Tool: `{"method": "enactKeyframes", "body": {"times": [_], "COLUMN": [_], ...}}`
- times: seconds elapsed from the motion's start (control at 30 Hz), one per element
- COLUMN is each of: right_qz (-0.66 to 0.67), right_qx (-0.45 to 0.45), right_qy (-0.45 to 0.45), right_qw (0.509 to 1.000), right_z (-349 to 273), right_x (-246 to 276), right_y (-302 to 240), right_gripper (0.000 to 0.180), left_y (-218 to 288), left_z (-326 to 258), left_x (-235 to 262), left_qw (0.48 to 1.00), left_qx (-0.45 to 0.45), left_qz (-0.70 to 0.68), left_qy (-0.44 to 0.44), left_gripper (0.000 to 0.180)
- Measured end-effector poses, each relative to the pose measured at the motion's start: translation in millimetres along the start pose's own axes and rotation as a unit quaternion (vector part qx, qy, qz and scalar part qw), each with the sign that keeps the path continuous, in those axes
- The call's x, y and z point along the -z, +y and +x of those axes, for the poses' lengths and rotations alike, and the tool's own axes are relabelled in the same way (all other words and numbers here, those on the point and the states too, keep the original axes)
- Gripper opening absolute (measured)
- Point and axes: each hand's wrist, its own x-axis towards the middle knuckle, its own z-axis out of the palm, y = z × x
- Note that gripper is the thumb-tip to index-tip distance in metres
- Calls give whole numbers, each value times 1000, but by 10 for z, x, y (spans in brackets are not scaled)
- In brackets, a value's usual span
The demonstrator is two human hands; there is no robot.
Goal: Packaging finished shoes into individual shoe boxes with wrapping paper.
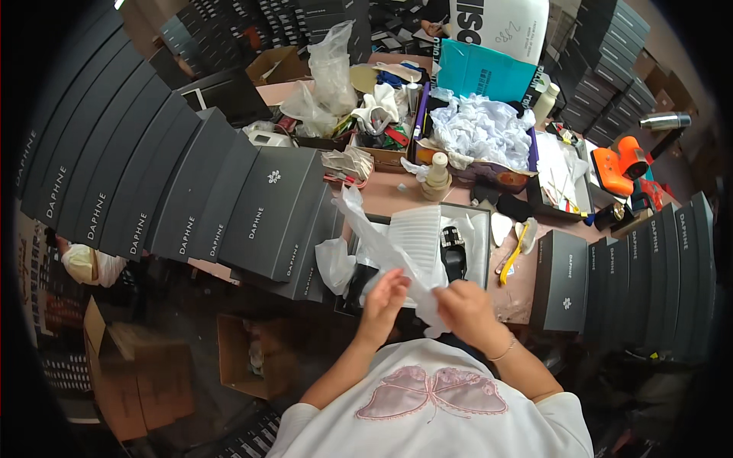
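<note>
In front of me an open shoe box (478, 221) holds a dark shoe with a studded strap (453, 252) and a ribbed white padding sheet (414, 229). Another dark shoe (362, 284) shows partly at the box's left side. A long, thin white wrapping sheet (385, 246) slants across the box. My right hand (464, 311) is closed on the lower part of this sheet. My left hand (384, 307) is beside the sheet's left edge, its fingers loosely apart and their tips at the sheet. More white wrapping (334, 263) hangs over the box's left side.
Stacks of dark grey shoe boxes flank me on the left (263, 206) and right (563, 278). Beyond the open box stand a pale bottle (437, 177) and a bin of crumpled white paper (489, 174). A yellow-handled tool (511, 263) lies to the right. Cardboard cartons (252, 359) sit below left.
</note>
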Motion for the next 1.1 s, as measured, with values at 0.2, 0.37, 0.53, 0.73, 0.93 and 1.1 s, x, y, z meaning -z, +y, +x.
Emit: {"method": "enactKeyframes", "body": {"times": [0.2, 0.37, 0.53, 0.73, 0.93, 1.1], "right_qz": [-33, 8, 91, -37, 93, 140], "right_qx": [36, -27, -52, 138, 5, -122], "right_qy": [-53, -111, -325, -200, -353, -330], "right_qw": [997, 993, 940, 969, 931, 926], "right_z": [-294, -487, -651, 333, -20, -386], "right_x": [-587, -655, -130, 552, 439, 595], "right_y": [-221, -256, 51, 106, 619, 744], "right_gripper": [20, 17, 13, 43, 20, 21], "left_y": [-264, -338, 52, 671, 812, 577], "left_z": [183, 290, 476, 167, 82, 121], "left_x": [-106, -39, 253, -67, 102, 725], "left_qw": [981, 983, 969, 804, 751, 862], "left_qx": [99, -4, -129, -139, -128, -39], "left_qz": [-155, -168, 209, 465, 601, 499], "left_qy": [61, 73, 36, -344, -242, -77], "left_gripper": [30, 15, 15, 20, 15, 13]}}
